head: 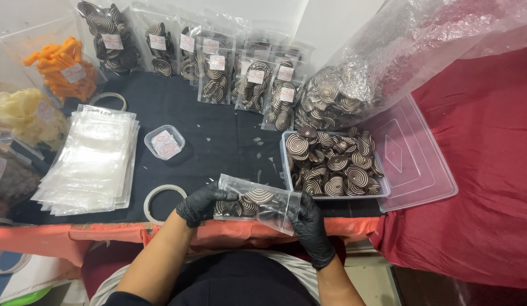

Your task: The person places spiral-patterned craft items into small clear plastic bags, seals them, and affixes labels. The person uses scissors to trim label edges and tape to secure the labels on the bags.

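Observation:
Both my hands wear black gloves and hold one clear plastic pouch (257,203) filled with brown-and-cream spiral cookies, just above the table's near edge. My left hand (202,204) grips the pouch's left end; my right hand (310,224) grips its right end. Just beyond the pouch stands a clear plastic tub (283,161) full of the same spiral cookies.
A stack of empty clear pouches (90,161) lies at the left. Filled, labelled cookie pouches (218,71) stand in rows at the back. There are a big bag of cookies (354,85), a tub lid (413,153), a small box of labels (164,141), two tape rolls (161,195), and bagged snacks (65,68).

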